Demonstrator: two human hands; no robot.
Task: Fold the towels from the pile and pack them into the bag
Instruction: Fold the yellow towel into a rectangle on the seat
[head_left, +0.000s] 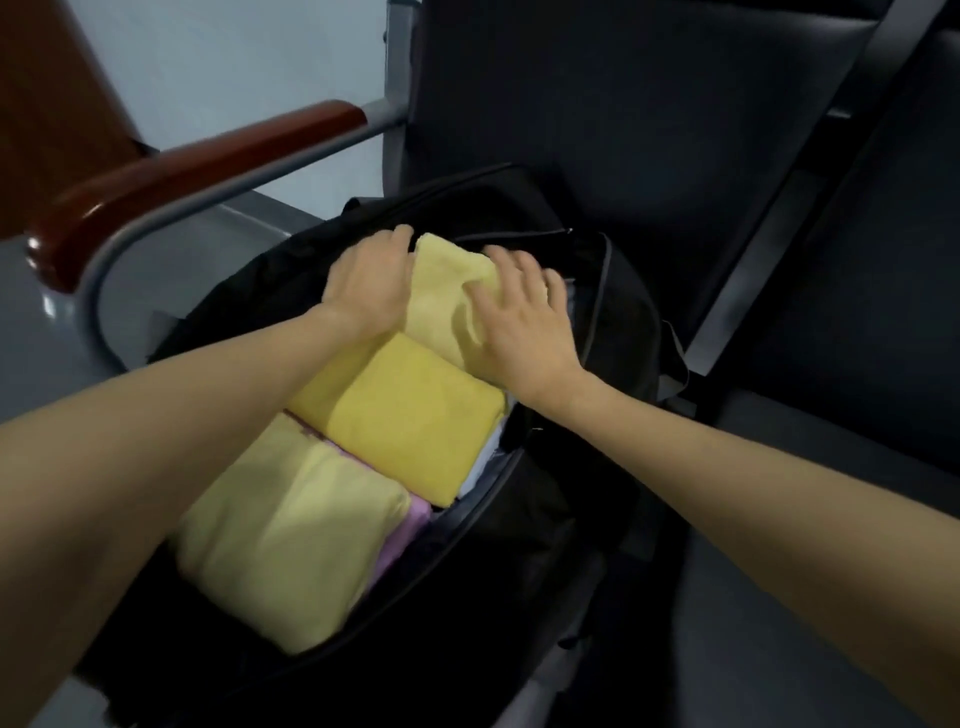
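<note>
A pale yellow towel (447, 280) lies folded at the far end of the open black bag (545, 519). Both hands are on it. The left hand (363, 283) rests on the towel's left edge, and its fingers curl over the far corner, gripping it. The right hand (511, 322) lies flat on top of the towel with its fingers spread and loose, pressing down and not grabbing.

Just near of that towel, a brighter yellow towel (415, 410) lies folded in the middle of the bag, touching it. Nearer still is another pale yellow towel (280, 530), also folded. A bit of purple towel (410, 525) peeks out from under its right side.

The bag sits on a dark seat (779, 597). On the left is a brown armrest (171, 176) on a grey metal bar (218, 200). The dark seat back (649, 130) stands on the far side.
</note>
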